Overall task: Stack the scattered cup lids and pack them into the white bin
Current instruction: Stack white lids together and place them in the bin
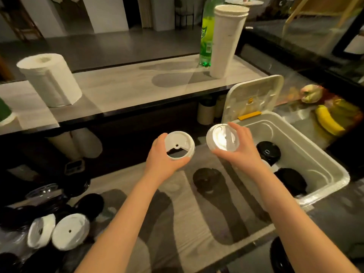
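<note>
above the pale wood-grain desk (197, 217), just left of the open white plastic bin (307, 152), a round white plastic cup lid (178, 145) sits in my left hand (163, 160). my fingers curl round its rim and its hollow underside tilts toward me. close beside it, with a small gap between, my right hand (243, 148) pinches what looks like a short stack of white lids (222, 137) by the edge, hollow side also facing me.

these will be light, thin and a little springy, i'd judge. squeeze hard and the rim may buckle, so the outer rim, held lightly on opposite sides, is the place to grip. the lid must meet the stack squarely to nest.

the bin already holds black lids (268, 151) on its floor. one more black lid (206, 180) lies on the desk below my hands. two loose white lids (71, 231) lean in the heap at my lower left, among dark ones.
</note>
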### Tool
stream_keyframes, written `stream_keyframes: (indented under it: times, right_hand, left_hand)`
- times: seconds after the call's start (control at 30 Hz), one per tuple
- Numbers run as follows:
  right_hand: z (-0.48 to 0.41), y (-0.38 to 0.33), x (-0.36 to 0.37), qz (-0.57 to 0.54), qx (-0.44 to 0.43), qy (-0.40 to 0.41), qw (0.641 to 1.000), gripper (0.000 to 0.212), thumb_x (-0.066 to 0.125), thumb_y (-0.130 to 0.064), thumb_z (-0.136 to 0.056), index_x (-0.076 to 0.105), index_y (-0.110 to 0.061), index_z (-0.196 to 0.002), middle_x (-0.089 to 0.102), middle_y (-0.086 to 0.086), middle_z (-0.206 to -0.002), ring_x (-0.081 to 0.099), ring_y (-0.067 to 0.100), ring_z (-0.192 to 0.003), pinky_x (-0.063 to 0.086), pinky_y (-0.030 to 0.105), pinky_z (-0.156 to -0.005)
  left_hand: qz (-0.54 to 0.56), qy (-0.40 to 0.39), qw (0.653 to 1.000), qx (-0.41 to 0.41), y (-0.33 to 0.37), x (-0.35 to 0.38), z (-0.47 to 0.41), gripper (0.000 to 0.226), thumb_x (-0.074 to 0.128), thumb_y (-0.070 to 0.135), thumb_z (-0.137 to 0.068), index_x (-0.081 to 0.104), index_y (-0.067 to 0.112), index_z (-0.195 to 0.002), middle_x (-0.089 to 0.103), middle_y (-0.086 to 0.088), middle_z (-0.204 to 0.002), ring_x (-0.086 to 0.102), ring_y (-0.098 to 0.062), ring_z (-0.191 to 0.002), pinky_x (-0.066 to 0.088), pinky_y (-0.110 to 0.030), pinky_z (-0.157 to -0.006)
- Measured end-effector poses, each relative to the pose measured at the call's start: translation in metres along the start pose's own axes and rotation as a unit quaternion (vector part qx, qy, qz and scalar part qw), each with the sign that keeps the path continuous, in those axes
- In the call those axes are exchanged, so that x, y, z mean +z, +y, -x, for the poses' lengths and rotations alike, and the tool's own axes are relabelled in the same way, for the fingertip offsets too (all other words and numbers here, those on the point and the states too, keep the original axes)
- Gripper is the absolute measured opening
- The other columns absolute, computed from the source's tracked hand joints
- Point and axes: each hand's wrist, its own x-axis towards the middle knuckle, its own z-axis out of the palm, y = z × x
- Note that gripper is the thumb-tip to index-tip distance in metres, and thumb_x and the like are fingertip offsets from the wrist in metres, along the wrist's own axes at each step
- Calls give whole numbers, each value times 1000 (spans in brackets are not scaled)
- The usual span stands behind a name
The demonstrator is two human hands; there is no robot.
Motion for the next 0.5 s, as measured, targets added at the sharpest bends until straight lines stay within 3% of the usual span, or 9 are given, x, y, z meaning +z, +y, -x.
stream_keyframes:
  times: [0.23,0.37,0.5]
  right_hand:
    - [-27,79,-87,38,25,-26,999,88,80,-33,-71,31,-28,-143,30,-10,-137,29,4,-126,26,25,-103]
    - [-37,127,-116,170,47,-78,981,90,80,-43,-68,31,-27,-143,36,-4,-145,23,22,-136,27,37,-108]
    - [-35,146,-121,225,32,-175,958,82,77,-46,-68,34,-27,-135,40,-11,-123,32,20,-125,35,30,-94]
  left_hand:
    - [-8,-6,1000,-9,50,66,-5,86,77,57,-58,43,25,-130,50,7,-124,50,-13,-112,48,-36,-91]
    - [-6,8,1000,-7,68,97,-6,69,80,47,-64,47,26,-121,51,10,-116,49,-9,-104,43,-22,-77]
    - [-1,23,1000,-18,82,121,-5,60,81,42,-65,47,31,-113,49,14,-109,47,-4,-96,33,-11,-67]
